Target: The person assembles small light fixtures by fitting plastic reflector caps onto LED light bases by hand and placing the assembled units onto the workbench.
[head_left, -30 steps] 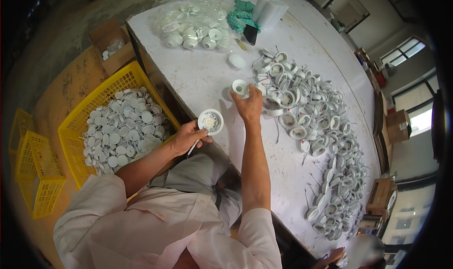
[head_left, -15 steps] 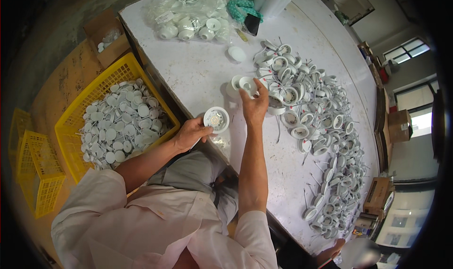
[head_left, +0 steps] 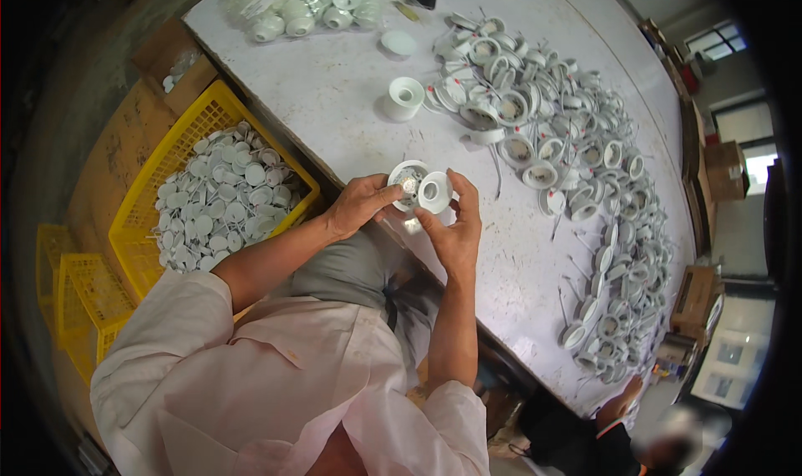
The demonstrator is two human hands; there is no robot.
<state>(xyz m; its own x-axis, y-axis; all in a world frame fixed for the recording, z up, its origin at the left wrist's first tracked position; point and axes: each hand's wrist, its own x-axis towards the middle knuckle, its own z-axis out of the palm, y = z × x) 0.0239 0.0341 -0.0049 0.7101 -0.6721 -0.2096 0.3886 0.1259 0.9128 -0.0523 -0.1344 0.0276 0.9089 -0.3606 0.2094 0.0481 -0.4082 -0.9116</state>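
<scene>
Pinching on both sides: the left hand (head_left: 359, 206) is clamped on a round white plastic-looking housing (head_left: 400, 171) with a pale dotted disc (head_left: 409, 184) inside, the right hand (head_left: 455, 235) on a hollow, glossy white cup (head_left: 435, 193) at its three o'clock, while a similar white cup (head_left: 404, 100) stands apart at twelve. Best, I'd judge, to keep the left thumb (head_left: 389, 195) off the disc and square up both rims.
</scene>
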